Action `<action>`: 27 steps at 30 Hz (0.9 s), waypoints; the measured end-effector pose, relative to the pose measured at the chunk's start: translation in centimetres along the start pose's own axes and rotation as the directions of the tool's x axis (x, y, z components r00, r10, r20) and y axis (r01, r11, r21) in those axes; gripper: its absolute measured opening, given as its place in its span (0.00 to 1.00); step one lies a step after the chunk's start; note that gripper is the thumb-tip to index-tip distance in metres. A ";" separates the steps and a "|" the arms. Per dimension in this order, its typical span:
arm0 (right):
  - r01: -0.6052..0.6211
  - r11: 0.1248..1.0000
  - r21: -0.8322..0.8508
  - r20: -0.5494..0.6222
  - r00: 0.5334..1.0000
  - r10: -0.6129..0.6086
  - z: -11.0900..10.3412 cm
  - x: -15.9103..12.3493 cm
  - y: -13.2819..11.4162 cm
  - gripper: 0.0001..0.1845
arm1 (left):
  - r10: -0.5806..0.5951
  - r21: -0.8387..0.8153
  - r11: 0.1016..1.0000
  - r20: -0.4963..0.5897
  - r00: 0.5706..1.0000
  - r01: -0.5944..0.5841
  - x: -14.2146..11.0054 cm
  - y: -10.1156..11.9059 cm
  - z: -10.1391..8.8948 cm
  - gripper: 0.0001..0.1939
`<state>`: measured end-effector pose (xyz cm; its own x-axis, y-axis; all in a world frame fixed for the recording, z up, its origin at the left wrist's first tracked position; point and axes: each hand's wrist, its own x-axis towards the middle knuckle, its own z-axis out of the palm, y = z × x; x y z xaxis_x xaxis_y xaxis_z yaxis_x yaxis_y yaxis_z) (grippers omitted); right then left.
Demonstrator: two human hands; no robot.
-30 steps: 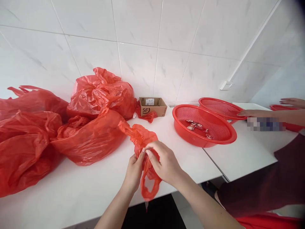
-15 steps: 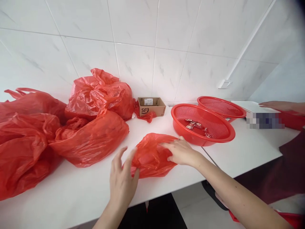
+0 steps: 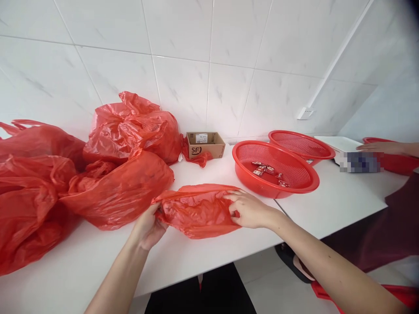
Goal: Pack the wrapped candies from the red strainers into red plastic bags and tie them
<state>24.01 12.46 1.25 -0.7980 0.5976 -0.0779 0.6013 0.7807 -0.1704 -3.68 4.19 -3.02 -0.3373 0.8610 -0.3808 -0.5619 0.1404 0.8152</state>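
A small red plastic bag (image 3: 198,210) lies on the white table (image 3: 209,257) in front of me. My left hand (image 3: 149,226) grips the bag's left end, fingers curled round the plastic. My right hand (image 3: 247,209) pinches its right edge. The bag is stretched between both hands. Just beyond my right hand stands a red mesh basket (image 3: 299,185) holding a few small wrapped packets (image 3: 268,171).
Several full red plastic bags (image 3: 121,183) are heaped at the left against the tiled wall. A small cardboard box (image 3: 205,144) sits at the back. A second red basket (image 3: 303,146) lies behind the first. Another person's arm (image 3: 386,148) reaches over a second table at the right.
The bag hung bunched between both hands, then was laid on the table. My left hand was open over it and has now closed on its left end, spreading it wider.
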 end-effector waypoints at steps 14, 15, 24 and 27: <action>-0.133 0.981 -0.144 -0.069 0.990 0.124 2.0 2.0 1.9 0.36 | 0.496 0.747 0.027 0.566 0.658 -0.664 -4.7 -1.6 -1.5 0.23; -0.130 0.983 -0.133 -0.052 0.991 0.124 1.9 2.0 1.8 0.43 | 0.499 0.704 -0.106 0.648 0.575 -0.702 -4.9 -1.8 -1.1 0.23; -0.022 0.999 -0.039 0.257 0.966 0.031 0.4 1.7 -0.2 0.45 | 0.312 0.853 -0.253 0.519 0.796 -0.457 -1.7 -2.3 1.1 0.20; 0.077 0.962 0.263 0.099 0.989 -0.106 -1.5 0.4 0.9 0.31 | 0.354 0.886 -0.201 0.463 0.812 -0.418 -0.2 -1.4 -0.2 0.24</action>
<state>24.30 13.62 2.56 -0.8574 0.4903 -0.1565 0.5063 0.7487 -0.4279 -3.03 3.74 -4.19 -0.1229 0.9757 0.1814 0.9233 0.0454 0.3814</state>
